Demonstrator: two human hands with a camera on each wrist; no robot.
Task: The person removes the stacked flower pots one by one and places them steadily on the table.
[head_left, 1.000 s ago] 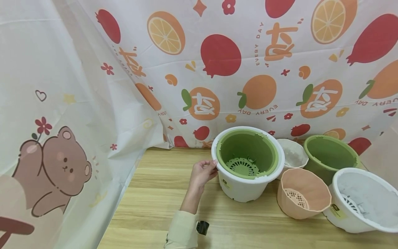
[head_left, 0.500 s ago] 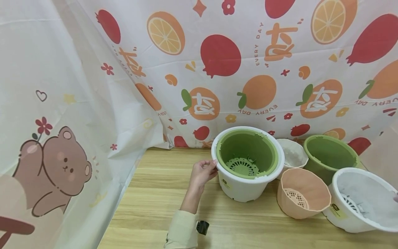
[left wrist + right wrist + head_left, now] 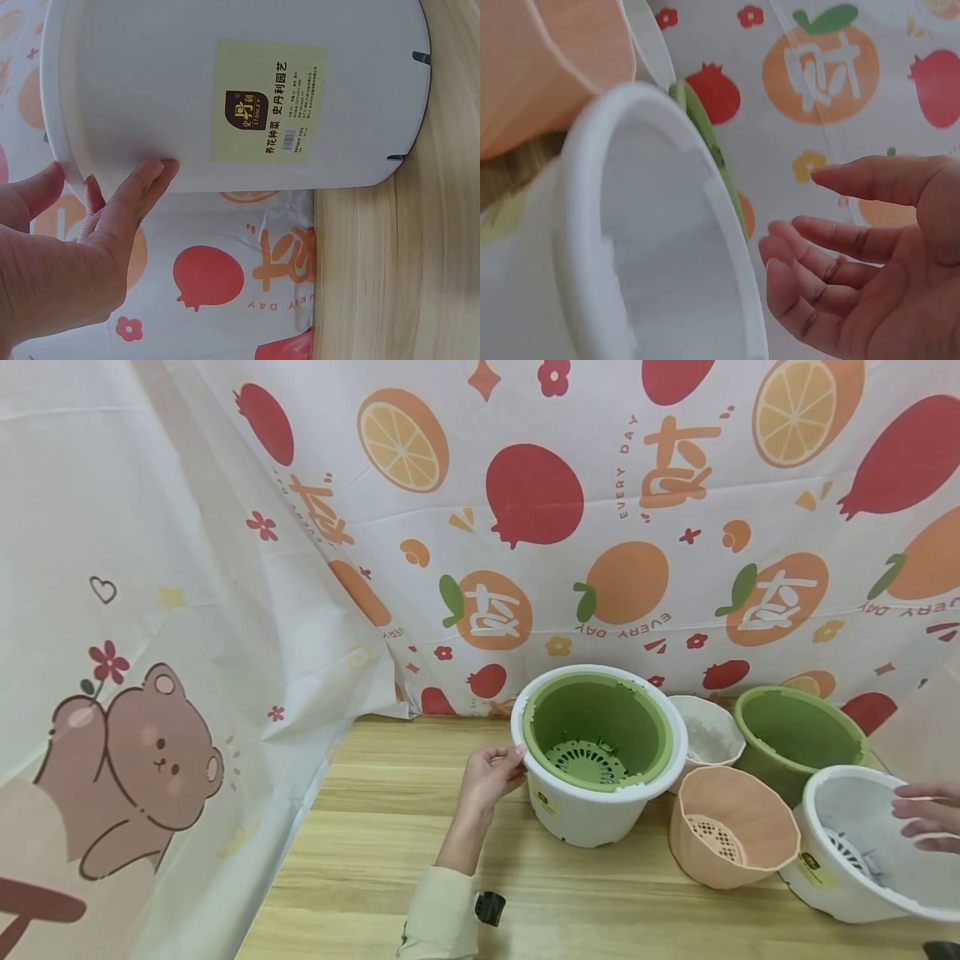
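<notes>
My left hand (image 3: pixel 491 777) pinches the left rim of a white flowerpot (image 3: pixel 585 818), thumb at the rim and fingers against the outer wall. A green flowerpot (image 3: pixel 600 710) with a slotted bottom sits nested inside that white pot. A label (image 3: pixel 266 101) shows on the white wall in the left wrist view. At the right edge of the head view, my right hand (image 3: pixel 930 816) hovers over a second white flowerpot (image 3: pixel 832 885). In the right wrist view its fingers are loosely bent, apart from the pot and holding nothing.
A peach flowerpot (image 3: pixel 731 827) stands between the two white pots. Behind it are a small white flowerpot (image 3: pixel 705 731) and another green flowerpot (image 3: pixel 798 727). All stand on a wooden table (image 3: pixel 360 860) before a fruit-patterned cloth (image 3: pixel 465 510).
My right hand has come in from the right edge and moved left over the second white pot. My left hand keeps its hold on the rim; the pots stay put.
</notes>
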